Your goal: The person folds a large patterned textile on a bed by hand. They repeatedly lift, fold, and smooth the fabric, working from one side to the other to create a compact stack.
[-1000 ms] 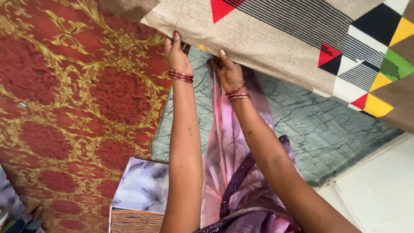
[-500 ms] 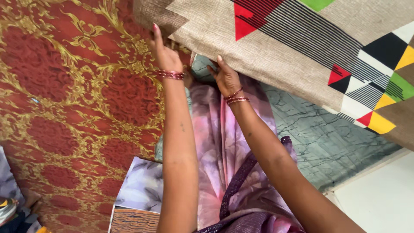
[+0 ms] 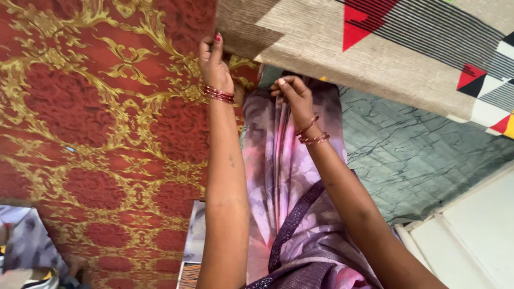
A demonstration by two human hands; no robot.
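While the left hand [image 3: 215, 64] keeps pinching the beige geometric-patterned sheet [image 3: 375, 53] higher than before, the right hand [image 3: 294, 96] has closed on the pink floral cloth [image 3: 278, 176].

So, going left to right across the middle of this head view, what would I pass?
Red and gold sheet → left forearm → pink floral cloth → right forearm → green marbled sheet → white panel.
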